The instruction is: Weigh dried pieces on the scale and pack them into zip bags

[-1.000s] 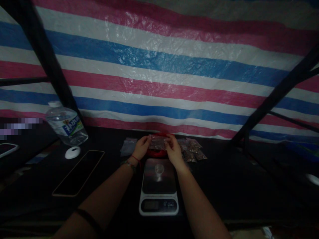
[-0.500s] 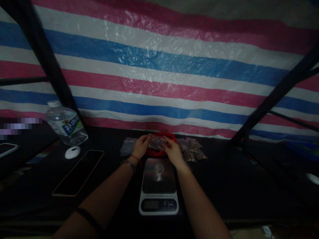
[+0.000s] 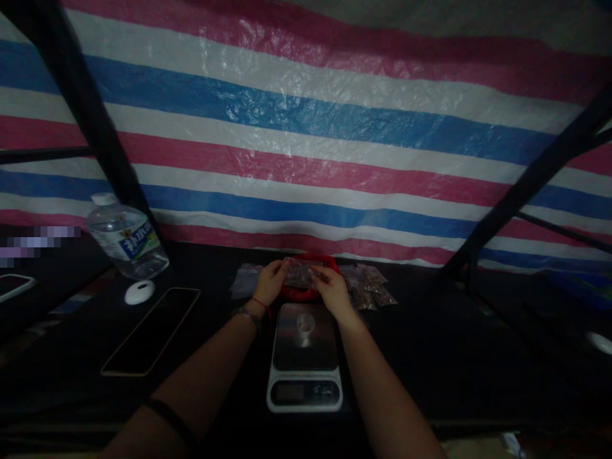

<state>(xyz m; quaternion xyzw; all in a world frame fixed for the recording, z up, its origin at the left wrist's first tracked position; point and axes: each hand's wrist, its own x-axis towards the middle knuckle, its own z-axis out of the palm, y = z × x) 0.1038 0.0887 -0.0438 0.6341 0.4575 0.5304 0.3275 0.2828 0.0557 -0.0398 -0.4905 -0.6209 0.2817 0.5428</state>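
My left hand (image 3: pixel 270 282) and my right hand (image 3: pixel 331 290) pinch the two ends of a small clear plastic bag (image 3: pixel 299 274) filled with brownish bits. They hold it above a red bowl (image 3: pixel 306 293) at the far end of a kitchen scale (image 3: pixel 305 357). A small clear cup (image 3: pixel 305 324) stands on the scale's steel platform. Several filled bags (image 3: pixel 367 287) lie to the right of the bowl. A few empty clear bags (image 3: pixel 245 279) lie to its left.
A phone (image 3: pixel 150 330) lies face up on the dark table to the left, with a white round object (image 3: pixel 139 292) and a tilted water bottle (image 3: pixel 127 237) beyond it. A striped tarp (image 3: pixel 306 140) hangs behind. Black metal bars (image 3: pixel 526 185) slant at both sides.
My hands have drawn closer together along the top of the bag and lowered it slightly toward the red bowl. Nothing else has moved.
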